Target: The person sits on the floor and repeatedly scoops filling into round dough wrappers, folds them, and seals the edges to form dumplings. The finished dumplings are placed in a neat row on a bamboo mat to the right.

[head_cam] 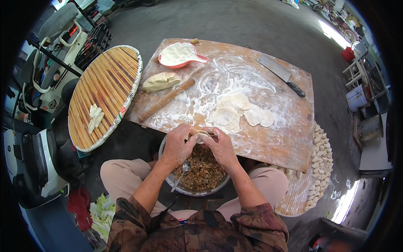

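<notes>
Between the fingers of my left hand (180, 143) and my right hand (221, 147) is a folded dumpling (203, 134), its edge pinched by both thumbs. Under them stands a metal bowl (199, 193) of minced filling (201, 170), with a metal spoon (186, 167) leaning inside. Just beyond my hands, several round dough wrappers (226, 116) lie overlapping on a floured wooden board (277, 138). A wooden rolling pin (167, 100) rests at the board's left, beside a lump of dough (161, 81).
A red scoop of flour (178, 54) and a cleaver (280, 73) sit on the board. At left is a round slatted tray (104, 75) with a few dumplings (95, 118). Another tray (291, 198) at right, partly under the board, bears several dumplings (319, 163). Cabbage leaves (102, 215) lie lower left.
</notes>
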A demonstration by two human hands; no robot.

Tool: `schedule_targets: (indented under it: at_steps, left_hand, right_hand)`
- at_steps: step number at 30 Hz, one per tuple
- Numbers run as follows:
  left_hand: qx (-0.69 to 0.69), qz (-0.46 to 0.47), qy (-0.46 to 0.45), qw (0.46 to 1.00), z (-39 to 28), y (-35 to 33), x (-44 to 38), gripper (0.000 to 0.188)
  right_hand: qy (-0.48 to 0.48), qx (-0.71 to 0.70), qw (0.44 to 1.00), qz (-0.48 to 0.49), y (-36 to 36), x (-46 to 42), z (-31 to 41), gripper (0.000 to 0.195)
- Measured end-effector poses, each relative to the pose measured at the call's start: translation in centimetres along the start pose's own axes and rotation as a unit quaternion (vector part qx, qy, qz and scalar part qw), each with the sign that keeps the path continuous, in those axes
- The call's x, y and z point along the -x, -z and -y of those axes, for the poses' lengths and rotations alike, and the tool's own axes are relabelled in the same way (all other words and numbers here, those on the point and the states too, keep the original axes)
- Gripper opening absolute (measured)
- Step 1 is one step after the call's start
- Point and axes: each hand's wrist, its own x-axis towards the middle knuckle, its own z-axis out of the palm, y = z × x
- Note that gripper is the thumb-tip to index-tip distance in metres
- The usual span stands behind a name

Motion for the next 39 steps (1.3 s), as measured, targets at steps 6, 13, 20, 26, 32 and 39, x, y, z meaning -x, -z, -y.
schedule_targets:
  at_steps: [6, 13, 20, 26, 32, 39]
  left_hand:
    - [0.037, 0.0, 0.016, 0.999, -0.1, -0.3, 0.2, 0.015]
    - [0.007, -0.001, -0.021, 1.0, -0.2, -0.2, 0.0, 0.017]
    - [-0.043, -0.014, -0.067, 0.997, -0.5, -0.6, 0.1, 0.021]
    - [-0.037, -0.044, -0.079, 0.995, -0.7, -0.5, 0.0, 0.036]
    - [0.118, 0.037, 0.182, 0.976, -1.0, 0.0, 0.3, 0.046]
    - [0.078, -0.023, 0.141, 0.987, -1.8, -0.9, 0.8, 0.028]
  right_hand:
    - [0.055, 0.064, 0.995, -0.047, -0.1, -0.3, -1.1, 0.024]
    - [0.016, 0.077, 0.997, -0.016, 0.2, -0.2, -0.5, 0.014]
    - [0.062, 0.126, 0.99, -0.03, 0.2, -0.2, -1.4, 0.012]
    - [0.01, -0.019, 0.999, -0.047, -0.4, 0.1, -0.5, 0.012]
    - [0.03, -0.122, 0.989, -0.083, -0.3, 0.0, 0.8, 0.011]
    - [0.056, -0.099, 0.989, -0.099, -0.2, -0.2, -0.3, 0.011]
